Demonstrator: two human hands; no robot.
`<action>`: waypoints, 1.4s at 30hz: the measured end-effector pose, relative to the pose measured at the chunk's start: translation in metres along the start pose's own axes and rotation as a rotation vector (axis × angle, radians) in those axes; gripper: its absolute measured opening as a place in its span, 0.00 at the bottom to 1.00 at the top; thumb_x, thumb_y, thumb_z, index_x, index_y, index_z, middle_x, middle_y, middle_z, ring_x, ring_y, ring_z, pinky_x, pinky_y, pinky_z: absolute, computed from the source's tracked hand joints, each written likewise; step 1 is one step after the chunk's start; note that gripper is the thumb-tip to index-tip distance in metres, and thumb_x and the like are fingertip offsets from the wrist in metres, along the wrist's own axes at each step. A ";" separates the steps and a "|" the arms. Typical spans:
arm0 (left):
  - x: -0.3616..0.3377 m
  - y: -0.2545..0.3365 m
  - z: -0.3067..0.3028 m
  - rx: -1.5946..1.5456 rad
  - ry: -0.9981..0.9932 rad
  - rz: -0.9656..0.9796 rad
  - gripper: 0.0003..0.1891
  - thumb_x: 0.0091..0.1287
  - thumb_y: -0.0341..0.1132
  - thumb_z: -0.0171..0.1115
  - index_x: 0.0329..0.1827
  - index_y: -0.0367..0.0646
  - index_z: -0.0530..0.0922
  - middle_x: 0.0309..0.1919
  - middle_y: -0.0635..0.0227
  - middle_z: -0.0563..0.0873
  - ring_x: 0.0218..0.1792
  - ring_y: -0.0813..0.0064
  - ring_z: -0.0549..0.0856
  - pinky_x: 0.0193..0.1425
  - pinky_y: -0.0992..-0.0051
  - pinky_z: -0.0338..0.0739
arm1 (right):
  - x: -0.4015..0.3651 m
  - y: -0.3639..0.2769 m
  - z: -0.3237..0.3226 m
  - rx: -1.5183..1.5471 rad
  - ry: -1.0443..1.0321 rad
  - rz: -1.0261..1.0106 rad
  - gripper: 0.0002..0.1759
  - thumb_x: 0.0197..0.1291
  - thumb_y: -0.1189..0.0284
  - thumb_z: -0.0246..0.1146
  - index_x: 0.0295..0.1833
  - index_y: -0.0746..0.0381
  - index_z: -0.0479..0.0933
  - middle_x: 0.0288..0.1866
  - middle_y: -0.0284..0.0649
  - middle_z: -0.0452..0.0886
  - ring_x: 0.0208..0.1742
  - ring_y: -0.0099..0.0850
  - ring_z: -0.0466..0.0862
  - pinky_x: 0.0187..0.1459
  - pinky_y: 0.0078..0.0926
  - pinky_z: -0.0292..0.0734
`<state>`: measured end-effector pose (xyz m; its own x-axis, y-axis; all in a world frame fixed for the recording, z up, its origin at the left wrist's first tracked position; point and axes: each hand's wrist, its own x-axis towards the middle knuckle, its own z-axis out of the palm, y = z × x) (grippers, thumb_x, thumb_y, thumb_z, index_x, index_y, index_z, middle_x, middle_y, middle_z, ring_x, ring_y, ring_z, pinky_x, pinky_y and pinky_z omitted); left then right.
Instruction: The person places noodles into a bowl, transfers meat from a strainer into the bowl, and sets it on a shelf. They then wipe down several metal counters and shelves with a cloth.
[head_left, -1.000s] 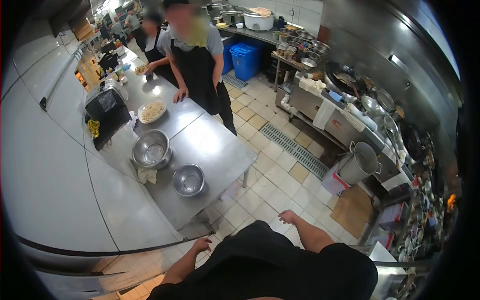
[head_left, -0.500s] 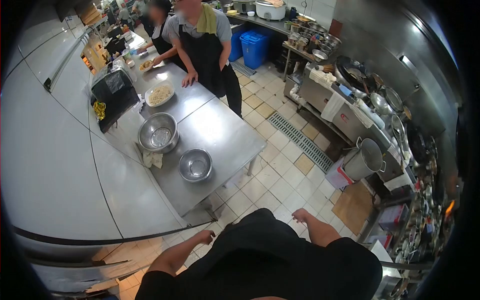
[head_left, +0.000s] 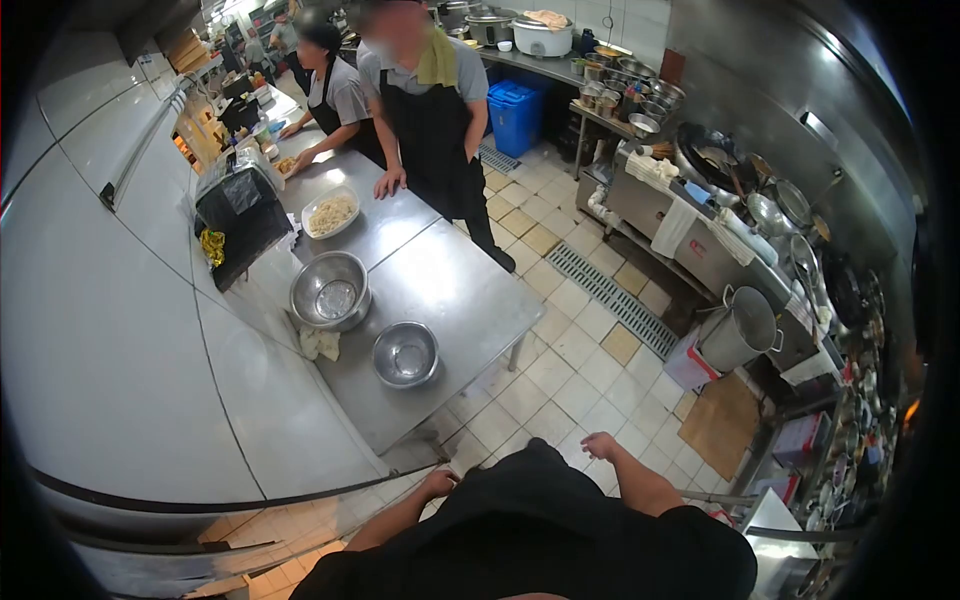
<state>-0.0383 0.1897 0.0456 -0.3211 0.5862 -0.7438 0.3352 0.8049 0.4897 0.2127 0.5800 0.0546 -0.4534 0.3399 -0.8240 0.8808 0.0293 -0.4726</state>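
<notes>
My left hand [head_left: 440,483] hangs low by my black apron front, fingers loosely curled and partly hidden, with nothing visible in it. Out to the other side, my right hand [head_left: 600,446] is held over the tiled floor, empty, its fingers apart. Neither hand touches anything on the steel table [head_left: 470,290]. Nearest to my left hand on that table stands a small steel bowl [head_left: 406,354]. Behind it is a larger steel bowl [head_left: 331,291] with a crumpled cloth [head_left: 320,344] beside it. Farther along sits a white dish [head_left: 331,212] of pale, shredded-looking food.
A person in a dark apron [head_left: 430,130] leans a hand on the table; another person [head_left: 340,110] works beyond. On the right are a tall pot [head_left: 741,330] on a box, a stove line with woks [head_left: 715,155], a floor drain [head_left: 612,300] and a brown mat [head_left: 722,425].
The scene has shifted right and slightly down in my view as my head turned. My left hand has drawn closer to my body. The person in the dark apron keeps a hand on the table.
</notes>
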 end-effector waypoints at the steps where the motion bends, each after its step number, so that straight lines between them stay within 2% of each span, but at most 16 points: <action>1: -0.002 -0.005 0.002 -0.019 -0.013 -0.053 0.20 0.41 0.32 0.58 0.42 0.48 0.80 0.41 0.59 0.81 0.45 0.61 0.79 0.50 0.70 0.72 | 0.002 0.016 0.001 0.026 -0.004 0.050 0.14 0.48 0.71 0.60 0.43 0.61 0.77 0.29 0.36 0.81 0.25 0.28 0.79 0.25 0.27 0.75; 4: -0.007 -0.027 0.006 0.176 -0.104 0.011 0.21 0.40 0.32 0.59 0.43 0.48 0.80 0.41 0.60 0.81 0.44 0.62 0.79 0.49 0.70 0.72 | 0.023 0.084 0.000 -0.844 -0.238 -0.295 0.18 0.52 0.70 0.54 0.50 0.58 0.75 0.41 0.37 0.81 0.27 0.30 0.80 0.23 0.28 0.73; 7: -0.019 -0.040 0.001 0.196 -0.089 0.017 0.23 0.38 0.33 0.62 0.44 0.49 0.80 0.41 0.61 0.82 0.43 0.62 0.80 0.47 0.68 0.73 | -0.013 0.082 0.003 -0.243 -0.120 0.249 0.18 0.55 0.67 0.53 0.52 0.55 0.73 0.41 0.34 0.81 0.26 0.29 0.80 0.22 0.27 0.71; 9: -0.025 -0.048 -0.001 0.147 -0.062 -0.013 0.19 0.44 0.35 0.60 0.44 0.47 0.80 0.33 0.63 0.83 0.37 0.66 0.82 0.41 0.70 0.75 | -0.013 0.093 0.006 -0.163 -0.093 0.344 0.19 0.57 0.68 0.51 0.55 0.56 0.70 0.42 0.35 0.81 0.30 0.28 0.80 0.23 0.26 0.71; 11: -0.026 -0.048 -0.008 0.012 -0.023 -0.135 0.17 0.48 0.35 0.58 0.43 0.47 0.80 0.29 0.65 0.84 0.33 0.69 0.83 0.38 0.71 0.75 | -0.005 0.109 0.005 -0.197 -0.151 0.145 0.15 0.55 0.69 0.51 0.44 0.63 0.75 0.38 0.38 0.80 0.28 0.28 0.80 0.24 0.28 0.76; 13: -0.027 -0.046 -0.015 -0.038 -0.011 -0.124 0.14 0.53 0.36 0.54 0.41 0.45 0.80 0.25 0.66 0.84 0.29 0.72 0.83 0.35 0.73 0.75 | 0.013 0.107 0.003 -0.457 -0.263 0.123 0.23 0.58 0.70 0.47 0.61 0.56 0.63 0.49 0.35 0.78 0.32 0.27 0.80 0.26 0.26 0.75; 15: -0.026 -0.042 -0.018 -0.012 -0.035 -0.073 0.13 0.53 0.35 0.54 0.40 0.44 0.80 0.25 0.65 0.84 0.29 0.71 0.83 0.36 0.72 0.75 | 0.012 0.079 -0.002 -0.279 -0.158 0.164 0.23 0.57 0.71 0.48 0.61 0.56 0.64 0.49 0.34 0.78 0.32 0.28 0.80 0.26 0.25 0.75; 17: -0.026 -0.022 -0.026 -0.051 -0.014 -0.125 0.13 0.53 0.33 0.53 0.40 0.42 0.80 0.25 0.63 0.83 0.29 0.71 0.83 0.36 0.72 0.75 | 0.027 0.069 -0.010 -0.693 -0.195 -0.182 0.21 0.56 0.70 0.49 0.57 0.58 0.68 0.47 0.36 0.79 0.32 0.30 0.81 0.24 0.23 0.74; 20: -0.032 0.011 -0.042 -0.082 0.019 -0.135 0.13 0.53 0.31 0.51 0.39 0.41 0.80 0.26 0.61 0.83 0.29 0.70 0.83 0.35 0.71 0.75 | -0.017 -0.009 -0.012 0.016 -0.002 0.091 0.20 0.54 0.69 0.50 0.54 0.59 0.71 0.46 0.38 0.79 0.32 0.31 0.81 0.21 0.23 0.71; 26: 0.001 -0.010 -0.035 -0.217 0.034 -0.066 0.13 0.54 0.30 0.49 0.39 0.39 0.79 0.25 0.60 0.82 0.27 0.69 0.83 0.34 0.71 0.74 | -0.021 -0.024 -0.005 0.018 -0.011 0.033 0.21 0.55 0.71 0.46 0.55 0.59 0.71 0.46 0.40 0.79 0.33 0.32 0.81 0.21 0.24 0.70; 29: -0.010 0.001 -0.038 -0.157 0.079 -0.057 0.12 0.54 0.31 0.51 0.38 0.39 0.79 0.25 0.60 0.83 0.27 0.69 0.83 0.34 0.71 0.74 | -0.006 0.003 -0.001 -0.026 -0.081 0.115 0.22 0.56 0.71 0.45 0.57 0.58 0.69 0.48 0.40 0.78 0.35 0.32 0.80 0.23 0.25 0.70; 33: -0.021 0.000 -0.031 -0.010 0.027 -0.051 0.11 0.52 0.33 0.56 0.36 0.41 0.81 0.27 0.60 0.83 0.27 0.69 0.83 0.34 0.71 0.74 | 0.028 0.077 -0.002 -0.804 -0.299 -0.280 0.23 0.58 0.71 0.43 0.60 0.55 0.65 0.49 0.36 0.78 0.34 0.30 0.79 0.25 0.27 0.71; 36: -0.029 -0.008 -0.024 -0.078 0.032 -0.084 0.10 0.51 0.35 0.59 0.34 0.41 0.81 0.28 0.60 0.83 0.28 0.69 0.83 0.34 0.71 0.75 | -0.017 0.056 -0.001 -0.131 -0.161 0.247 0.22 0.58 0.71 0.44 0.60 0.55 0.64 0.49 0.35 0.78 0.33 0.28 0.79 0.25 0.26 0.71; 39: -0.024 -0.032 -0.015 0.005 0.032 0.067 0.11 0.51 0.35 0.59 0.35 0.41 0.81 0.26 0.61 0.83 0.24 0.70 0.83 0.32 0.73 0.75 | -0.031 0.052 0.000 -0.058 -0.122 0.275 0.21 0.58 0.72 0.44 0.59 0.56 0.66 0.47 0.34 0.79 0.32 0.27 0.80 0.24 0.25 0.71; 40: -0.021 -0.039 -0.012 -0.122 -0.010 0.007 0.12 0.51 0.36 0.59 0.36 0.40 0.80 0.25 0.62 0.83 0.22 0.70 0.82 0.28 0.73 0.74 | -0.030 0.052 -0.001 -0.063 -0.119 0.257 0.21 0.58 0.71 0.46 0.58 0.55 0.67 0.47 0.34 0.79 0.31 0.27 0.80 0.23 0.26 0.72; 42: -0.017 -0.031 -0.021 -0.088 -0.034 -0.123 0.12 0.52 0.37 0.58 0.36 0.38 0.79 0.24 0.63 0.83 0.21 0.70 0.82 0.26 0.73 0.74 | -0.022 0.055 0.001 -0.074 -0.118 0.225 0.19 0.58 0.69 0.49 0.56 0.54 0.68 0.47 0.32 0.79 0.30 0.28 0.81 0.22 0.26 0.73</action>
<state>-0.0618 0.1564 0.0525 -0.3243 0.4808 -0.8146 0.2155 0.8761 0.4313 0.2711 0.5729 0.0464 -0.2540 0.2341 -0.9384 0.9669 0.0358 -0.2528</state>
